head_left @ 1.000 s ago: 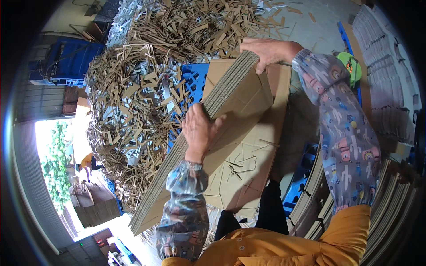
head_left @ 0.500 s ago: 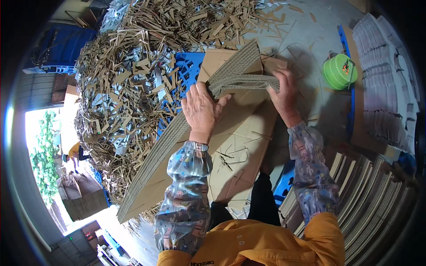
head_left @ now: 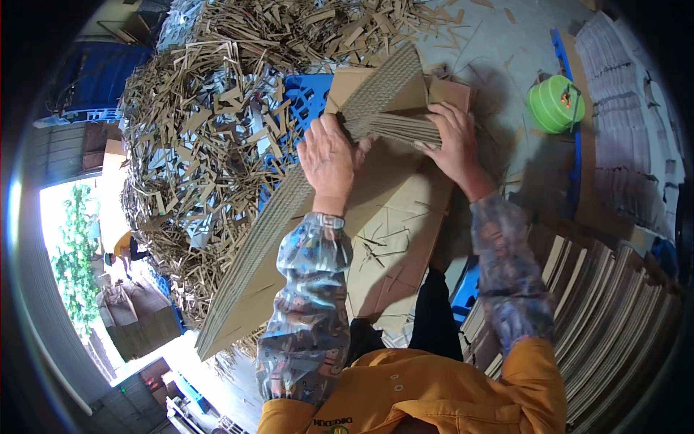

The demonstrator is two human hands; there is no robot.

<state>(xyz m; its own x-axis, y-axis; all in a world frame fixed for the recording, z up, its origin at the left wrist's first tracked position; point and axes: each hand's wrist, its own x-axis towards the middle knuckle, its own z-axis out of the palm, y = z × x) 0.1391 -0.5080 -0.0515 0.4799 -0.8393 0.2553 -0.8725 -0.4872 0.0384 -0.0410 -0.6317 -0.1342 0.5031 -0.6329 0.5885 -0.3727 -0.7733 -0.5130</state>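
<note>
L hand (head_left: 329,163) is spread wide, thumb out, laid over the upper edge of a thick cardboard stack (head_left: 269,235), approx. mid-frame. R hand (head_left: 455,141), just right of centre, is pinched on a bundle of flaps (head_left: 408,129) — thumb below, fingers over the top — w/ the flaps angled away from the rest of the stack. The stack runs on a slant, upper centre to lower left, tilted over a flat cardboard sheet (head_left: 405,271) w/ loose thin strips on it, ctr of frame.

Containers etc.: green tub (head_left: 551,105) at upper right, w/ a small red thing showing on its round face; can't tell which way up it is or what's inside. Big blue bin (head_left: 101,79), upper left; its contents too dark to make out. Blue pallet (head_left: 307,94), top ctr, partly under a heap of cut strips (head_left: 195,145) mixed w/ white scraps, which fills the upper left.

Pale stacked sheets (head_left: 622,101) at far upper right; more cardboard piles (head_left: 593,318) at lower right. Another person (head_left: 124,246), far left, small — bending by a brown pile (head_left: 141,325).
</note>
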